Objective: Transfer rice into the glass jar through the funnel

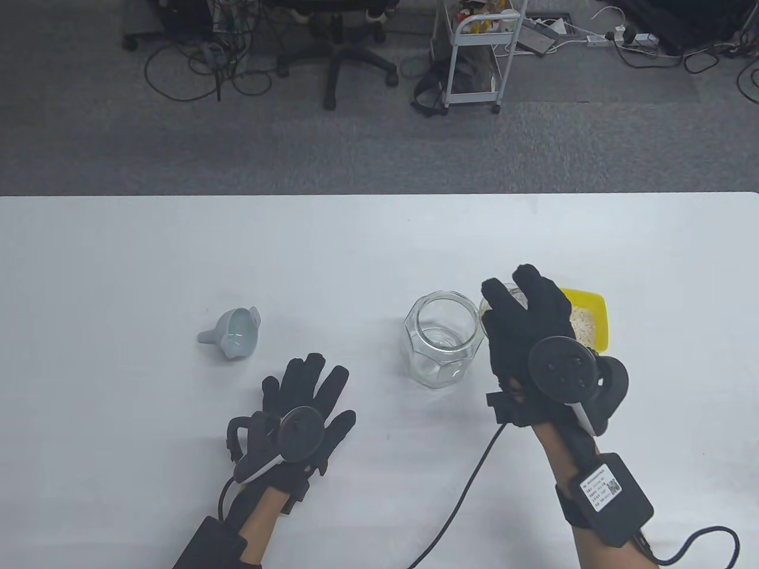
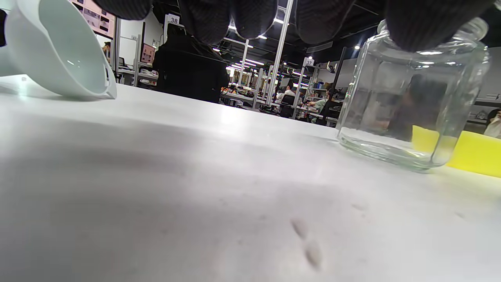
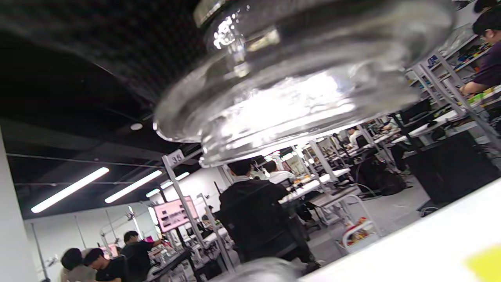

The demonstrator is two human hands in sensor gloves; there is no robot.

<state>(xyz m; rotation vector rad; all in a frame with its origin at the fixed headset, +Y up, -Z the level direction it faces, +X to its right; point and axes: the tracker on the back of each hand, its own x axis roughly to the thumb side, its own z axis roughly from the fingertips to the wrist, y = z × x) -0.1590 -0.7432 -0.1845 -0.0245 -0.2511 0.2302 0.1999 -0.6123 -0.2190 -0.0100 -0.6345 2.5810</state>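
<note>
While the pale blue ceramic funnel [image 1: 232,335] lies on its side, spout pointing left, the left hand [image 1: 299,409] is nearer, fingers spread flat on the white desk [image 1: 118,267].
Table view: the right hand [image 1: 528,332] grips a small glass vessel beside the clear faceted glass jar [image 1: 442,339]; rice sits in the yellow tray [image 1: 593,320]. Left wrist view: smooth funnel bowl [image 2: 58,51] up-left. Right wrist view: thick glass base [image 3: 282,86] fills the grip.

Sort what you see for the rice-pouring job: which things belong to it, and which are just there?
Job: funnel lying on its side; empty glass jar; yellow tray with rice; small glass gripped by right hand.
Just there: office chair; white cart; floor cables.
</note>
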